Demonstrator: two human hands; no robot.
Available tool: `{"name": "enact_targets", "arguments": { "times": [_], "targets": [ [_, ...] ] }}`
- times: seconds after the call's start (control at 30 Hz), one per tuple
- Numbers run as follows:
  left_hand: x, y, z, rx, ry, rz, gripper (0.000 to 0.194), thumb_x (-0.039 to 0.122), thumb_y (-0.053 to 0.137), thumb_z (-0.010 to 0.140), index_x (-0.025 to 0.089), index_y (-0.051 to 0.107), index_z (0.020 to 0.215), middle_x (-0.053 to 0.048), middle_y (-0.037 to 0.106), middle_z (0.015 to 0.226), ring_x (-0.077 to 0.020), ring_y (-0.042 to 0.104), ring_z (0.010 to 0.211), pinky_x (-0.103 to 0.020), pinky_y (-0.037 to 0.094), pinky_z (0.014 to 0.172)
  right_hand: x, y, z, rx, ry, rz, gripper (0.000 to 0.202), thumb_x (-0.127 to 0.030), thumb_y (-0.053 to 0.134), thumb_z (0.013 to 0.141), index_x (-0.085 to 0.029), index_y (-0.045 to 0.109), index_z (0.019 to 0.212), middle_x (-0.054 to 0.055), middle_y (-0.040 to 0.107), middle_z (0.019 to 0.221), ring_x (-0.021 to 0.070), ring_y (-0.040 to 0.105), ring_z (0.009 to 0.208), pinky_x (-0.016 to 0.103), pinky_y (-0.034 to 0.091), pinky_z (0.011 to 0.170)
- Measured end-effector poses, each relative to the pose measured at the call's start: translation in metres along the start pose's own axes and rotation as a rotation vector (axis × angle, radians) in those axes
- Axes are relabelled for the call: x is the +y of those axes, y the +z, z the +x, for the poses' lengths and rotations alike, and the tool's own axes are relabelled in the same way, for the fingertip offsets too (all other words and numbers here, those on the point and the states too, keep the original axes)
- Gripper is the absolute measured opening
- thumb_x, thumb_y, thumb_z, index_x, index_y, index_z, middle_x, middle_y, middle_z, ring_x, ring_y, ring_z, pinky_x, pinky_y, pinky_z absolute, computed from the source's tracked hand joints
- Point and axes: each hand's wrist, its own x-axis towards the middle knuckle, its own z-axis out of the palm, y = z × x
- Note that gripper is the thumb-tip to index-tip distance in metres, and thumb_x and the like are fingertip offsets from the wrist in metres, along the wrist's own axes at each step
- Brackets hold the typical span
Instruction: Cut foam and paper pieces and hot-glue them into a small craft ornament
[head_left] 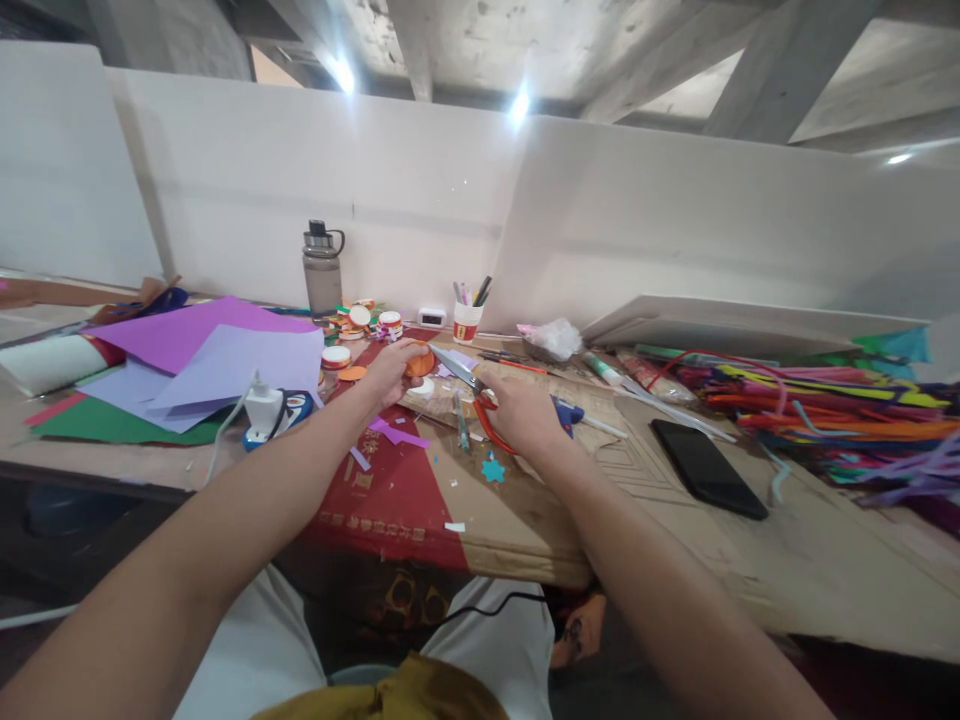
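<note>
My left hand [395,372] pinches an orange paper disc [421,360] by its edge, above the cardboard on the table. My right hand [521,412] is wrapped round the red handles of a pair of scissors [459,370]. The blades point left toward the disc; whether they touch it I cannot tell. Below the hands lie purple paper scraps [397,433], a blue-green star-like cutout [493,469] and a slim tube or pen [461,425]. Another orange disc [352,374] rests left of my left hand. A blue glue gun [568,412] is partly hidden behind my right hand.
Purple and green paper sheets [247,355] and a plug on a power strip [264,408] lie left. A bottle [322,275] and a cup of pens [467,322] stand at the back. A phone [705,468] and colourful pipe cleaners [832,400] lie right.
</note>
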Motion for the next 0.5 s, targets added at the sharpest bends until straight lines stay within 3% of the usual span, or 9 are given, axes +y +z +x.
{"name": "enact_targets", "arguments": {
  "times": [0.4, 0.5],
  "targets": [
    [0.0046, -0.0004, 0.0005, 0.025, -0.039, 0.024, 0.017, 0.016, 0.069, 0.062, 0.015, 0.055, 0.071, 0.004, 0.050, 0.059, -0.0052, 0.044, 0.046, -0.013, 0.026, 0.032, 0.0004, 0.0024, 0.0005, -0.020, -0.023, 0.025, 0.037, -0.022, 0.045, 0.088, -0.023, 0.058, 0.123, 0.010, 0.072, 0.100, 0.0251, 0.066, 0.090, 0.032, 0.044, 0.073],
    [0.0060, 0.0008, -0.0009, 0.019, -0.055, 0.041, 0.016, 0.018, 0.067, 0.063, 0.014, 0.056, 0.072, 0.002, 0.054, 0.061, -0.0070, 0.050, 0.048, -0.014, 0.025, 0.032, 0.0008, 0.0022, 0.0009, -0.040, -0.009, 0.042, 0.036, -0.024, 0.045, 0.089, -0.022, 0.059, 0.123, 0.010, 0.072, 0.102, 0.0253, 0.066, 0.092, 0.032, 0.044, 0.075]
  ]
}}
